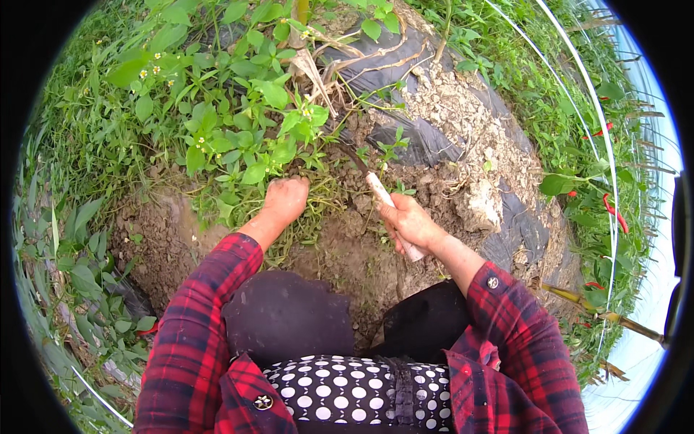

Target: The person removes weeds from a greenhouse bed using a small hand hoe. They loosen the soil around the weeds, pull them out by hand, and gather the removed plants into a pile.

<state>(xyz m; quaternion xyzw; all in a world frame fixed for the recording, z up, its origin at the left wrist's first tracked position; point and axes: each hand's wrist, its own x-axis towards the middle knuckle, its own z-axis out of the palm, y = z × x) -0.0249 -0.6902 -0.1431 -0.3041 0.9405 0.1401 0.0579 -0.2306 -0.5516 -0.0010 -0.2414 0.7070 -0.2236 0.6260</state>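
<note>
My right hand (410,223) is wrapped round the pale handle of a small hand tool, which looks like a sickle (377,186). Its narrow dark blade (353,155) points up and left into the soil and greenery, and the tip is hidden there. To the left of the blade, my left hand (288,197) is closed low among leafy weeds (254,172) with small white and yellow flowers. The fingertips are turned away, but stems come out around the fist. Pulled or flattened stems (318,206) lie on the ground beside it.
Torn black plastic film (426,141) covers part of the soil ridge at right, under dry clods (481,206). A cane stake (301,22) stands at the top. White cords (603,137) and red chili peppers (616,214) are along the right. Bare soil (347,253) lies before my knees.
</note>
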